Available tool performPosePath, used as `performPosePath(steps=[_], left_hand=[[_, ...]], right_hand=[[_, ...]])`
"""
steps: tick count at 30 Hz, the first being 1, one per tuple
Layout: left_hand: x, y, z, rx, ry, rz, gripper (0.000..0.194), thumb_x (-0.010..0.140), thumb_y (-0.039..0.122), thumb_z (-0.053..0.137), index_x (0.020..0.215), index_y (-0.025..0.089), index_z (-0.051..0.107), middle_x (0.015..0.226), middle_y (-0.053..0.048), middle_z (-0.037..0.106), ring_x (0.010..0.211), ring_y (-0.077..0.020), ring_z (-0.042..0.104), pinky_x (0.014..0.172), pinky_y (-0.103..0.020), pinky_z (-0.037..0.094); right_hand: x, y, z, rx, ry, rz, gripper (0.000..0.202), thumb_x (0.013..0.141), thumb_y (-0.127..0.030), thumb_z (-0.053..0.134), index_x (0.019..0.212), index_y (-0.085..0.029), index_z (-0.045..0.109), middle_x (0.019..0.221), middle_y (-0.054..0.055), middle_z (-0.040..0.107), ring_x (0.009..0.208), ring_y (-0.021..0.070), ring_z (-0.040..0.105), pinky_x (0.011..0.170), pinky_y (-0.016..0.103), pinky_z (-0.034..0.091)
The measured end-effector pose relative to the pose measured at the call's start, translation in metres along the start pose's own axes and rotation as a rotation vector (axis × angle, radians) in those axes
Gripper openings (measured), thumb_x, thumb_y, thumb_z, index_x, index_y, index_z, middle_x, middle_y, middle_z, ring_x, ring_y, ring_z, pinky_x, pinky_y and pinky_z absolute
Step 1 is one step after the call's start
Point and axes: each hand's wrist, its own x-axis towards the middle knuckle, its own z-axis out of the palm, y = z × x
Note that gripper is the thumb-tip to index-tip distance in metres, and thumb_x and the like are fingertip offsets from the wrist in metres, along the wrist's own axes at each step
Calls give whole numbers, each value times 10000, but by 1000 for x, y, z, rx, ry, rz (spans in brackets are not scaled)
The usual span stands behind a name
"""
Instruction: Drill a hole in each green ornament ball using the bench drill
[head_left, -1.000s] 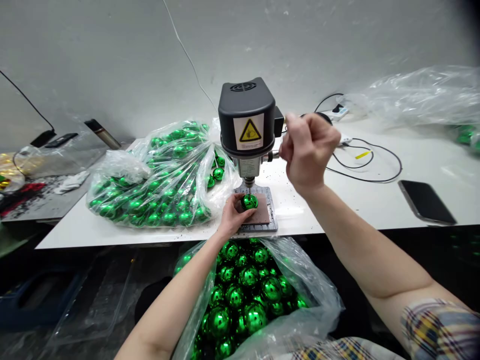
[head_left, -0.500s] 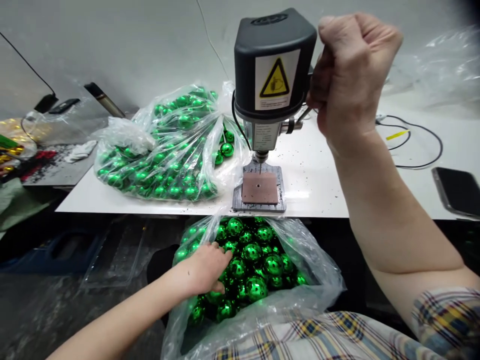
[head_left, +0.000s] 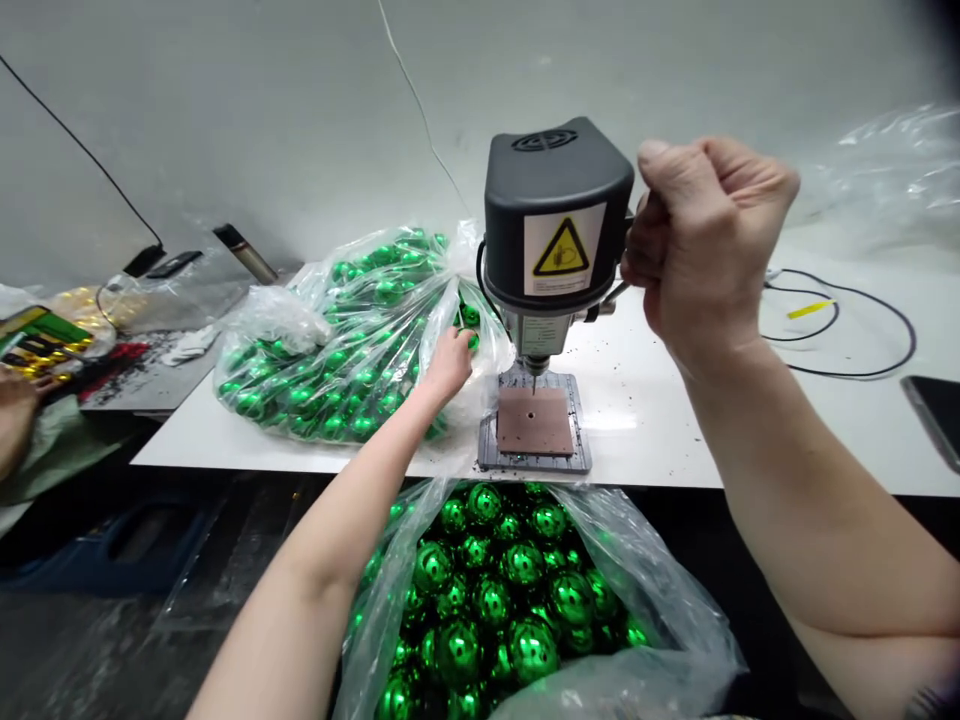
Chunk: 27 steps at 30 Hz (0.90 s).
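Note:
My right hand [head_left: 701, 235] is closed round the feed lever of a small bench drill press [head_left: 559, 215], on the right of its dark motor housing. Under the chuck, the thin drill bit [head_left: 534, 383] points down at a brown square plate [head_left: 536, 420] with a small hole, apart from it. My left hand [head_left: 450, 362] reaches into the mouth of a clear plastic bag [head_left: 442, 300] of shiny green balls. Its fingers are beside a green ball [head_left: 470, 316]; its grip is mostly hidden. Nearer me, an open plastic bag [head_left: 667, 590] holds several green balls [head_left: 523, 563], some showing small holes.
A white table [head_left: 652, 430] carries the press, with dark shavings around the base. Looped black cable [head_left: 885, 370] and a phone [head_left: 934, 405] lie right. At far left another person's hand [head_left: 15, 420] is near gold balls. A white glove [head_left: 193, 345] lies left.
My left hand has moved from the near bag of balls up and forward to the bag on the table. My right hand stays on the lever. My view has tilted up.

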Motion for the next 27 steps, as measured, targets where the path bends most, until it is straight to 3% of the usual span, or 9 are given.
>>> performPosePath(steps=[2,4,8,10,13,15,18,22,27], left_hand=[[33,-10,17,14,23,-116,176,770,107,640,926,171,691,1077,-160,653,1136,-346,559,1025,-471,382],[52,-15,27,25,30,-185,139,740,105,676,869,158,672,1078,-192,656,1194,-391,518,1054,-527,334],[58,-18,26,19,45,-189,272,625,86,768,858,156,647,1066,-200,669,1252,-423,475,1070,-521,306],[52,-18,16,-82,91,-167,336,599,113,794,899,167,652,1029,-149,680,1210,-373,524,1036,-443,371],[36,-13,-5,-509,193,-185,370,652,215,780,997,177,653,910,-58,675,963,-243,634,878,-343,484],[21,-6,-20,-858,162,-274,405,677,262,769,1053,191,633,871,-22,667,816,-182,643,791,-330,528],[-6,6,-34,-1213,31,-456,397,704,294,785,1045,207,599,920,-22,686,803,-175,664,800,-388,574],[-38,15,-31,-1371,-54,-578,328,785,353,782,984,173,592,981,-77,705,910,-208,691,913,-456,573],[-61,19,-8,-1380,-110,-517,349,771,319,817,1030,165,642,1064,-82,705,974,-198,694,957,-417,555]], right_hand=[[-2,-1,0,11,-10,-3,489,841,5,590,460,-205,366,372,-73,347,266,35,273,225,201,137],[-4,-4,0,17,-31,4,477,850,-14,592,467,-199,376,384,-69,355,279,39,283,240,205,142],[-5,-6,-1,13,-53,24,460,857,-49,602,469,-193,401,390,-71,355,297,35,292,257,198,163],[-5,-5,-1,15,-54,14,466,859,-49,603,470,-195,392,385,-71,350,298,38,290,256,203,163],[-4,0,-2,7,-49,-15,480,860,-89,641,481,-204,369,390,-68,340,300,43,282,262,222,154],[-3,3,-3,-12,-69,-28,488,865,-158,678,495,-210,364,401,-64,339,311,45,284,279,233,162],[-2,6,-4,-26,-91,-29,508,856,-269,723,510,-219,355,413,-57,341,325,54,290,292,246,175],[-1,8,-6,-15,-86,-54,542,824,-339,758,507,-226,333,417,-58,328,310,59,293,265,242,170],[4,17,-11,-71,-159,-61,540,872,-435,695,549,-227,316,432,-59,319,338,56,295,308,246,208]])
